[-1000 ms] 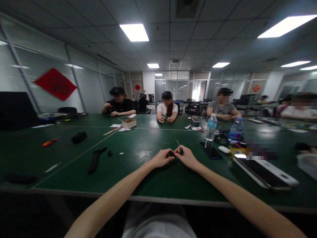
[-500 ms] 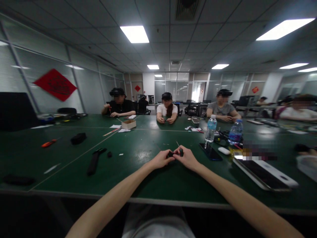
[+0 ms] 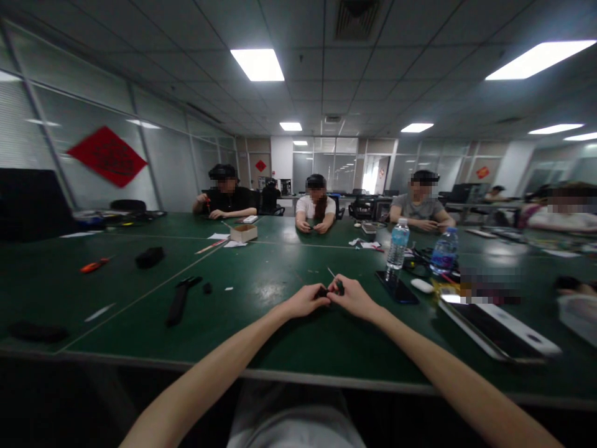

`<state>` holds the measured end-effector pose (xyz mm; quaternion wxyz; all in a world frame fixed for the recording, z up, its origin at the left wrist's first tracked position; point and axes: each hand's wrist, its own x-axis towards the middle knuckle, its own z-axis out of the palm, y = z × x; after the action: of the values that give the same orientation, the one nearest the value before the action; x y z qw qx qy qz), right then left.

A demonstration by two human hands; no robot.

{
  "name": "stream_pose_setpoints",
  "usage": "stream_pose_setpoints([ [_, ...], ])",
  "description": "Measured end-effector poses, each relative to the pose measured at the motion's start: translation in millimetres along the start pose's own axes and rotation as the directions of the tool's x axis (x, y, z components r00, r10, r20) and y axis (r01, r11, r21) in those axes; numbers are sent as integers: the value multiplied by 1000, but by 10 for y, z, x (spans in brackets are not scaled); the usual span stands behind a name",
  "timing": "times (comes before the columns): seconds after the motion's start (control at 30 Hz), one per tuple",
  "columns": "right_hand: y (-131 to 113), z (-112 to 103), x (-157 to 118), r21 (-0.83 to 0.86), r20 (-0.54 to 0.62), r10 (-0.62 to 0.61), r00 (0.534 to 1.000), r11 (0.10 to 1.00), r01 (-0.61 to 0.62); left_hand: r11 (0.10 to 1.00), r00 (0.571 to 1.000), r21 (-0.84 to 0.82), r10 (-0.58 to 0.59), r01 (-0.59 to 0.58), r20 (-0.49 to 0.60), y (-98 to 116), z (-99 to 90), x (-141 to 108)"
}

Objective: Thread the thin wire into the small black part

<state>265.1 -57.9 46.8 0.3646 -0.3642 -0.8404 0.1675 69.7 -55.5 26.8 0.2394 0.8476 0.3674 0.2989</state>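
Object: We held a small dark object between our hands, with a thin metal shaft rising from the part in our right hand; it was too small to identify further.

Left hand: Our left hand was curled around the near side of the small dark object, fingers closed in a firm grasp.

Right hand: Our right hand gripped the far side of the small dark object, its fingertips meeting the left hand's fingers.

Table: A dark green worktable lay beneath the small dark object; we could not tell whether the object touched it.

To the right: Just right of the small dark object lay a black smartphone, with a white oval item beside it. Two plastic water bottles stood farther right, and a white-edged tablet lay near the table's edge.

To the left: Well left of the small dark object lay a long black tool, a black pouch and an orange-handled screwdriver.

Beyond: Straight ahead of the small dark object, across the table, sat three co-workers with their hands at the table, near a cardboard box.
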Motion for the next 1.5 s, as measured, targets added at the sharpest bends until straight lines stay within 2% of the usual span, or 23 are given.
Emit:
stream_pose_setpoints([
  [0.33, 35, -40, -8, 12, 77, 17, 997, 1000, -18, 994, 996, -106, 12, -2, 86, 56, -9, -11],
  [0.57, 58, -7, -23, 150, -10, 21, 1000, 989, -19, 988, 993, -147, -30, 47, 112, 90, -66, 0],
  [0.83, 101, 38, -13, 285, 4, 47, 999, 957, -46, 987, 987, -149, -39, 62, 155, 50, -64, 23],
  [1.13, 189, 122, 0, 502, 30, 166, 986, 850, -159, 980, 985, -183, -50, 80, 164, -49, -49, 43],
  [1.27, 202, 167, 1, 579, 16, 194, 981, 798, -168, 972, 986, -207, -82, 111, 147, -79, -36, 57],
  [1.5, 207, 219, -11, 648, 21, 252, 967, 733, -206, 967, 984, -219, -103, 133, 142, -50, -30, 48],
])
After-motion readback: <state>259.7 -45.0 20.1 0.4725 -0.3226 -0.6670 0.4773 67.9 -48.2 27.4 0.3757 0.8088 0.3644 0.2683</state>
